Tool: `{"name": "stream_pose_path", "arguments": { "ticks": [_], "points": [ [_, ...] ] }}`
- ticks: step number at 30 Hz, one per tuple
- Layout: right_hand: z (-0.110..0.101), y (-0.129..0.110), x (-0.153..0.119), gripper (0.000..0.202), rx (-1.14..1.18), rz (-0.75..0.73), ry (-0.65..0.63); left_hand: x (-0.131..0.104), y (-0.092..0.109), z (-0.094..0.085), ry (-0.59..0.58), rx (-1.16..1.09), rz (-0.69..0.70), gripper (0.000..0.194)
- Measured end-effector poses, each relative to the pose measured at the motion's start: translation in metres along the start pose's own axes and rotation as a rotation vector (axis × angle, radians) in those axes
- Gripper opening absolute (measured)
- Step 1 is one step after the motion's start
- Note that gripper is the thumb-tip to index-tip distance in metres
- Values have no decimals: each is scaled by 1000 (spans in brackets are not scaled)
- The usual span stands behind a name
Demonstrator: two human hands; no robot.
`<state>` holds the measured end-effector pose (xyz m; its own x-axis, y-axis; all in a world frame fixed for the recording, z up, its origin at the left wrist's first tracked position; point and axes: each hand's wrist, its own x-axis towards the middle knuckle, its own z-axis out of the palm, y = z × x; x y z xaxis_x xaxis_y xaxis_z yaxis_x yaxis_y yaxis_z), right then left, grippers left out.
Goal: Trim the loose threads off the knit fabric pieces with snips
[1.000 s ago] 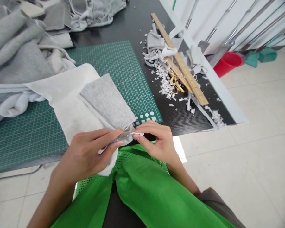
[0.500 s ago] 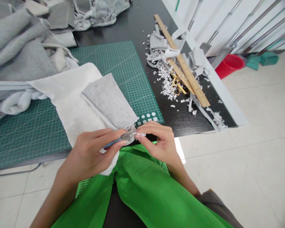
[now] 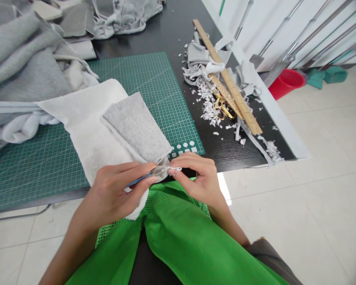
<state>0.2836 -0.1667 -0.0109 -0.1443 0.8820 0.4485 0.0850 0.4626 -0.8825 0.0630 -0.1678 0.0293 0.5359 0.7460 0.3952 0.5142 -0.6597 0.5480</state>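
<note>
My left hand (image 3: 121, 186) is closed round a small blue-handled metal tool (image 3: 158, 171), perhaps thread snips; its far end is partly hidden. Thumb and fingers of my right hand (image 3: 195, 174) pinch the light edge of the grey fabric (image 3: 163, 162) right at the tool's tip. A little white end (image 3: 178, 169) sticks out between those fingertips. The folded grey fabric piece (image 3: 138, 126) runs from my hands up onto the table, lying over a whiter fabric piece (image 3: 90, 130). Part of the white cloth hangs below my left hand over the table's front edge.
A green cutting mat (image 3: 148, 75) lies under the fabric. Grey garments (image 3: 23, 63) are heaped at left. On the right are wooden rulers (image 3: 228, 79), gold-handled scissors (image 3: 222, 107) and white scraps (image 3: 207, 99). Beyond the table edge stands a red bucket (image 3: 287, 82).
Almost nothing differs. Both hands keep their grips in the same place, with only a very slight shift of the tool and fingertips.
</note>
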Motion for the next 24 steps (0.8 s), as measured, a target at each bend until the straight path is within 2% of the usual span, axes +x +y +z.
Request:
{"name": "stream_pose_path", "arguments": {
  "ticks": [11, 24],
  "points": [
    [0, -1, -1, 11, -3, 2, -1, 3, 1, -1, -20, -6, 19, 25],
    [1, -1, -1, 10, -16, 7, -3, 0, -1, 0, -10, 44, 8, 21]
  ]
}}
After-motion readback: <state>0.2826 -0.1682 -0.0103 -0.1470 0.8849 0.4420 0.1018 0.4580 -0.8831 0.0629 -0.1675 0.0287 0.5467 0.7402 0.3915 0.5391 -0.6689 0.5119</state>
